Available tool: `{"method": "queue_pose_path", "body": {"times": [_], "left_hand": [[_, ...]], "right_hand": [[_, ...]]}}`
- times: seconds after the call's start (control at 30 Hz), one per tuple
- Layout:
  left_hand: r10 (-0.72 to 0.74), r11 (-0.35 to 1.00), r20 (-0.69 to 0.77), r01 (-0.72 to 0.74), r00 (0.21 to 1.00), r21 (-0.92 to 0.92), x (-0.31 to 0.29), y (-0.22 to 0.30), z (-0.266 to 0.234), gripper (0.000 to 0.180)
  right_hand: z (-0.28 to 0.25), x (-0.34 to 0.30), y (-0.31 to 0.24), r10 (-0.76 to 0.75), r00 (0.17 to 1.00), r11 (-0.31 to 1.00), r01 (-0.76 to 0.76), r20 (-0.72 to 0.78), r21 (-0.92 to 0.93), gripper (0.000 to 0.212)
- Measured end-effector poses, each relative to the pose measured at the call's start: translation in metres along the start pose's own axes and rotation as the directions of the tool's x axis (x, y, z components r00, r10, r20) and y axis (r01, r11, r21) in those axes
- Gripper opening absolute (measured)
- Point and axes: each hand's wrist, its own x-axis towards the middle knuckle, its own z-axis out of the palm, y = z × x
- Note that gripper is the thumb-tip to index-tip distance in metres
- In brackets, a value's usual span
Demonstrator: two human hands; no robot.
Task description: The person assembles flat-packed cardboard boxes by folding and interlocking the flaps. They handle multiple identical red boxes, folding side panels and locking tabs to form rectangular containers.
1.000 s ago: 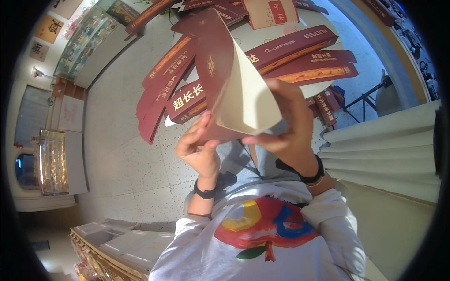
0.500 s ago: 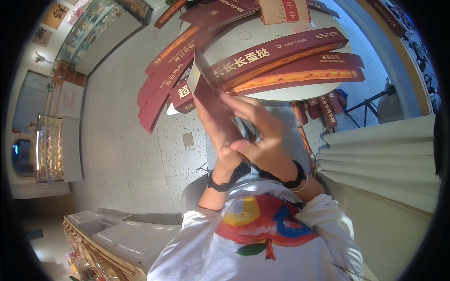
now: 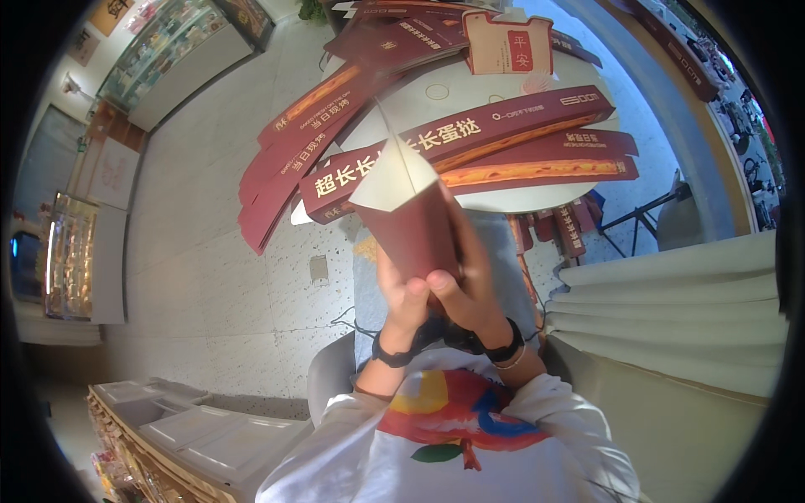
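Note:
Both my hands are wrapped round a maroon cardboard box (image 3: 411,239) held upright in front of my chest. Its top end stands open, with the white inside and pointed flaps showing. My left hand (image 3: 399,293) grips the box's left side and my right hand (image 3: 470,289) its right side, thumbs together on the near face. Most of the fingers are hidden behind the card. Just beyond lies a long maroon box (image 3: 537,117) with pale lettering, partly covered by the held one. A second long box (image 3: 545,172) with a pastry picture lies nearer on the table.
The round white table (image 3: 503,201) also bears overlapping flat maroon cartons (image 3: 289,163) on the left and a beige package (image 3: 486,54) with a red label at the back. More maroon boxes (image 3: 566,230) are below its right edge. A pale curtain (image 3: 671,293) hangs at right.
The held box has changed from a flat, narrow shape to an opened tube with its white inside showing. Both hands have shifted to hold it from the two sides.

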Motion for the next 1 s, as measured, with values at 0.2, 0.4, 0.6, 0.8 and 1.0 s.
{"method": "queue_pose_path", "body": {"times": [0.2,0.4,0.6,0.8,1.0], "left_hand": [[0.022,0.953,0.158,-0.068,0.987,0.294,0.007,0.009,-0.01,0.057],[0.069,0.905,0.438,-0.241,0.897,0.351,0.013,0.016,-0.007,0.068],[0.296,0.842,0.338,-0.411,0.894,0.351,0.02,0.017,0.007,0.078],[0.117,0.915,0.077,-0.138,0.99,0.38,-0.004,0.016,0.009,0.087],[0.212,0.942,-0.272,-0.122,0.939,0.311,-0.02,-0.01,-0.008,0.057]], "right_hand": [[-0.014,-0.02,0.015,0.158,0.982,0.98,-0.169,-0.105,-0.102,0.061],[-0.021,-0.011,0.007,-0.05,0.973,0.998,0.041,-0.226,-0.046,0.072],[-0.014,-0.004,-0.006,-0.109,0.964,0.968,0.047,-0.243,-0.248,0.068],[-0.002,-0.007,0.0,-0.32,0.931,0.909,0.25,-0.173,-0.333,0.062],[0.002,0.002,0.012,-0.36,0.932,0.793,0.326,0.036,-0.515,0.07]]}}
